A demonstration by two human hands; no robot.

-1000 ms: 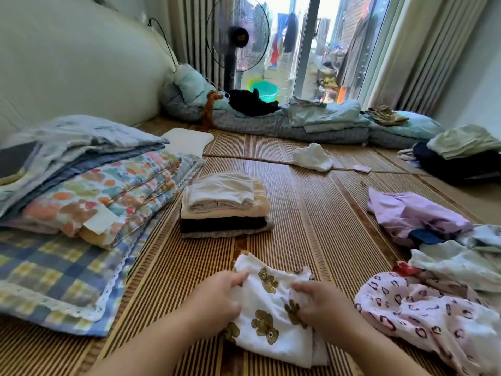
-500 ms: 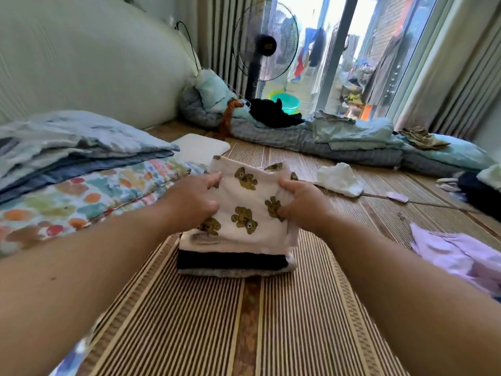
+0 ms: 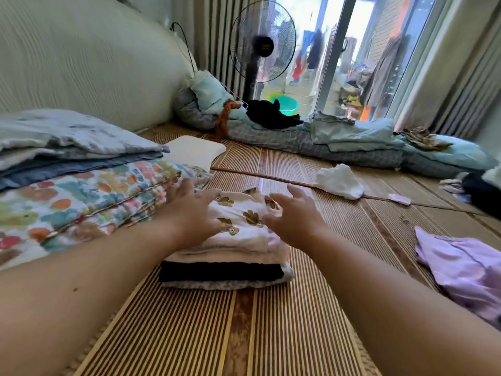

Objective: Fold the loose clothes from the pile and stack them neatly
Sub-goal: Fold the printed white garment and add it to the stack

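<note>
A folded white garment with brown bear prints lies on top of a small stack of folded clothes with a black layer, in the middle of the striped mat. My left hand rests flat on the garment's left side, fingers spread. Over its right side my right hand hovers with fingers apart, holding nothing. A loose lilac garment lies at the right edge, part of the unfolded pile.
Folded quilts and a floral blanket lie stacked at the left. A white crumpled cloth sits on the mat beyond the stack. Bedding rolls, a standing fan and a glass door are at the back.
I carried the bear-print garment from the mat near me onto the stack. Both hands have let go of it and now spread open over it.
</note>
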